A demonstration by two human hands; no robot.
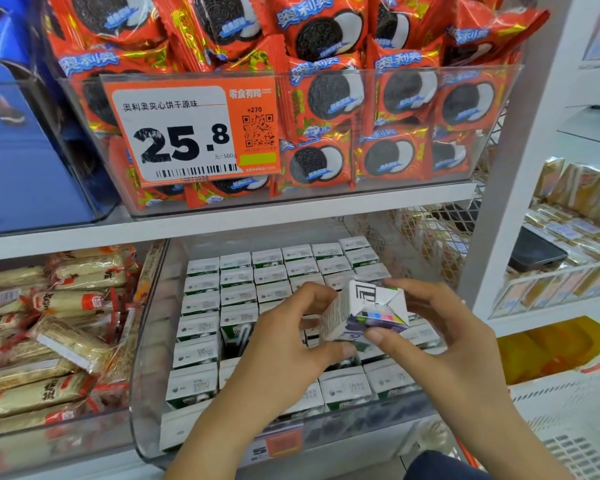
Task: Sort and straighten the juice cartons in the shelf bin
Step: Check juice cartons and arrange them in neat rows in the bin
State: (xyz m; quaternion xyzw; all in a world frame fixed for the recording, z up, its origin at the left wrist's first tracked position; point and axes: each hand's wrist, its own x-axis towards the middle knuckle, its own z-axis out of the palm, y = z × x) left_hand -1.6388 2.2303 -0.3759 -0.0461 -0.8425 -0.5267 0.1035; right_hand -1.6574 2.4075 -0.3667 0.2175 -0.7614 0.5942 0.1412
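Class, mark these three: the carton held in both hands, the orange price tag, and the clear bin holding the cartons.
held carton [364, 308], head view, its folded white end.
orange price tag [187, 133], head view, white price panel.
clear bin [146, 393], head view, left wall.

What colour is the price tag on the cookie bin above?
Orange, with a white panel and black digits: the price tag shows clearest in the head view.
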